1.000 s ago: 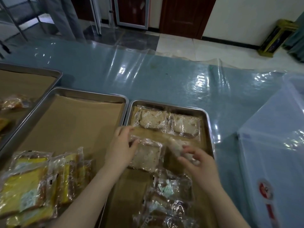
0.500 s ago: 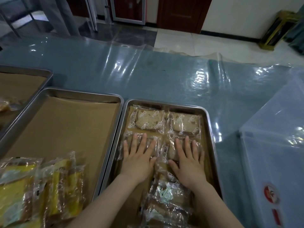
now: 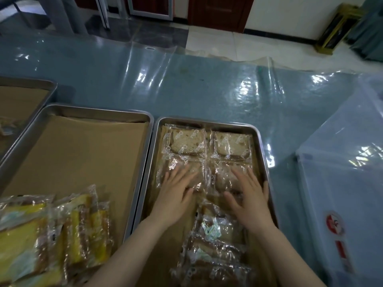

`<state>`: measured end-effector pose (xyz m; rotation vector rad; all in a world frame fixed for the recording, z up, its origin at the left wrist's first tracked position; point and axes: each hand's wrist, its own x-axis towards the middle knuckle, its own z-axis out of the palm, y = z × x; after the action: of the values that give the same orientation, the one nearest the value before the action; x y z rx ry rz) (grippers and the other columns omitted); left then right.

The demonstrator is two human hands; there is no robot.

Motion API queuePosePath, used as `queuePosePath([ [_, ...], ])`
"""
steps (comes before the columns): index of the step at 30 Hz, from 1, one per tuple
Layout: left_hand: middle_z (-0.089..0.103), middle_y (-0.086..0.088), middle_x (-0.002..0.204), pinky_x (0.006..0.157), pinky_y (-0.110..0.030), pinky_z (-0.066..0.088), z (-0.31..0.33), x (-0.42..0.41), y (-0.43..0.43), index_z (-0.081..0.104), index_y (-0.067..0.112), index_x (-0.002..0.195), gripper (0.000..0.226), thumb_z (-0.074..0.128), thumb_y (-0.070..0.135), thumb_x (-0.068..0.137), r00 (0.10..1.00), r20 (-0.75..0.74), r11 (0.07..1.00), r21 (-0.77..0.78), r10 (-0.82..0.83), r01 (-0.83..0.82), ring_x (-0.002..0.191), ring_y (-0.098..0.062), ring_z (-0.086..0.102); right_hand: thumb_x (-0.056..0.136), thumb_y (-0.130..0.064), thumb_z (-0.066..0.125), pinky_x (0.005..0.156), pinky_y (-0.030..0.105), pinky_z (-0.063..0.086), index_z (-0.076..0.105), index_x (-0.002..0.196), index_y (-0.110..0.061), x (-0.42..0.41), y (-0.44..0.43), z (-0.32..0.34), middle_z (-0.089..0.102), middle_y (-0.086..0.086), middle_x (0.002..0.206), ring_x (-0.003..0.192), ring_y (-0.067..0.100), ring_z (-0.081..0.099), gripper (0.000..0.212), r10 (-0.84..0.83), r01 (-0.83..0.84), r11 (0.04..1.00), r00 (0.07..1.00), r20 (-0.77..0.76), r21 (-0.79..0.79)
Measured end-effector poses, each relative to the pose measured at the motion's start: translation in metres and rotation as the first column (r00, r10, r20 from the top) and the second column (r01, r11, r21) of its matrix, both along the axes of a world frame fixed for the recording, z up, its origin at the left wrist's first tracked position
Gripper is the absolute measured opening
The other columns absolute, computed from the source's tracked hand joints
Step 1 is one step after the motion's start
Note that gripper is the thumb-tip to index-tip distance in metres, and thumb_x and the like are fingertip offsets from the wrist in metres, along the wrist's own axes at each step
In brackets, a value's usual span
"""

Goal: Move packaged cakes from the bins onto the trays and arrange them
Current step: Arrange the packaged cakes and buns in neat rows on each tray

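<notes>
Both hands flat, fingers straight — left hand [image 3: 176, 195], right hand [image 3: 249, 198] pressing wrapped cakes [image 3: 186, 172] in right tray [image 3: 261, 141].

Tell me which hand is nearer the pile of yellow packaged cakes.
Left. The left hand lies flat on a wrapped cake in the right-hand tray, on the side toward the yellow cakes. The right hand presses the neighbouring cake, by that tray's far rim.

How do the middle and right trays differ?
The middle tray holds yellow cakes heaped at its near end; the right tray has pale cakes in flat rows. The left hand and right hand rest on the right tray's cakes; neither touches the middle tray. Both are metal, paper-lined.
</notes>
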<state>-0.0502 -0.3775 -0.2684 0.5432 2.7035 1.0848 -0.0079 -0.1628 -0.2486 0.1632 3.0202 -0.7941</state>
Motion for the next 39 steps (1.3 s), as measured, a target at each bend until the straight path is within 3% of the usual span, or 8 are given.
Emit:
queuePosePath([
  [3,0.039,0.026,0.136,0.111,-0.025,0.023,0.007,0.033,-0.015,0.044,0.049,0.123,0.041,0.052,0.021,0.094,0.988,0.135,0.986,0.135,0.078,-0.096,0.131,0.003,0.031,0.073,-0.066,0.059,0.102,0.031,0.042,0.042,0.129,-0.05,0.032,-0.003,0.006,0.047,-0.028,0.125,0.119,0.001,0.047,0.06,0.01,0.017,0.981,0.99,0.141,-0.195],
  [12,0.057,0.021,0.1,0.075,-0.014,0.045,0.02,0.088,-0.029,0.05,0.037,0.123,0.036,0.061,0.038,0.088,0.845,0.534,0.996,0.068,0.011,-0.056,0.091,0.005,0.054,0.065,-0.048,0.082,0.093,0.042,0.043,0.046,0.083,-0.042,0.069,-0.031,0.031,0.06,-0.021,0.083,0.086,0.004,0.056,0.041,-0.121,0.133,0.988,0.983,0.138,-0.082],
  [16,0.059,0.013,0.083,0.061,-0.01,0.042,0.022,0.09,-0.024,0.058,0.027,0.102,0.023,0.07,0.029,0.083,0.845,0.534,0.997,0.046,0.022,-0.055,0.075,0.0,0.055,0.071,-0.029,0.082,0.089,0.036,0.033,0.049,0.101,-0.047,0.082,-0.019,0.042,0.055,-0.03,0.091,0.096,0.002,0.048,0.049,-0.317,0.292,0.945,0.927,-0.199,-0.145],
  [20,0.066,0.001,0.088,0.069,-0.024,0.047,0.024,0.084,-0.029,0.06,0.018,0.087,0.012,0.071,0.02,0.082,0.832,0.54,0.962,0.138,0.127,-0.237,0.08,-0.01,0.061,0.08,-0.02,0.072,0.084,0.034,0.027,0.06,0.113,-0.042,0.091,-0.005,0.039,0.052,-0.023,0.079,0.092,0.01,0.05,0.041,-0.205,0.212,0.97,0.976,-0.07,0.117],
  [26,0.062,-0.006,0.089,0.067,-0.028,0.043,0.028,0.06,-0.053,0.054,0.016,0.089,0.011,0.064,0.016,0.088,0.852,0.429,0.895,0.184,0.3,-0.407,0.08,-0.019,0.059,0.082,-0.03,0.068,0.094,0.034,0.042,0.051,0.131,-0.037,0.098,-0.01,0.034,0.044,-0.007,0.12,0.115,0.017,0.041,0.052,-0.168,0.124,0.957,0.974,0.152,0.261],
  [33,0.048,0.011,0.122,0.058,-0.014,0.041,0.036,0.056,-0.061,0.037,0.026,0.136,0.058,0.065,0.014,0.087,0.858,0.317,0.86,0.188,0.404,-0.474,0.092,-0.004,0.054,0.064,0.003,0.079,0.097,0.033,0.035,0.069,0.113,-0.024,0.105,-0.016,0.027,0.068,-0.006,0.114,0.11,0.024,0.062,0.056,0.115,-0.063,0.965,0.974,-0.198,0.253],
  [36,0.029,0.01,0.145,0.086,-0.019,0.043,0.039,0.071,-0.051,0.034,0.03,0.139,0.063,0.064,0.014,0.086,0.923,0.086,0.923,0.065,0.375,-0.38,0.109,-0.003,0.048,0.084,-0.015,0.068,0.112,0.042,0.023,0.05,0.136,-0.036,0.107,-0.007,0.016,0.039,-0.006,0.149,0.138,0.024,0.036,0.059,0.092,-0.093,0.933,0.996,0.02,0.349],
  [39,0.023,0.009,0.153,0.109,-0.026,0.02,0.037,0.076,-0.038,0.041,0.029,0.137,0.055,0.06,0.012,0.088,0.974,-0.071,0.977,0.004,0.215,-0.215,0.138,-0.01,0.025,0.076,-0.01,0.076,0.091,0.043,0.048,0.055,0.132,-0.024,0.118,0.002,0.003,0.05,0.007,0.135,0.12,0.03,0.052,0.061,-0.022,0.011,0.963,0.999,0.038,0.27],
])
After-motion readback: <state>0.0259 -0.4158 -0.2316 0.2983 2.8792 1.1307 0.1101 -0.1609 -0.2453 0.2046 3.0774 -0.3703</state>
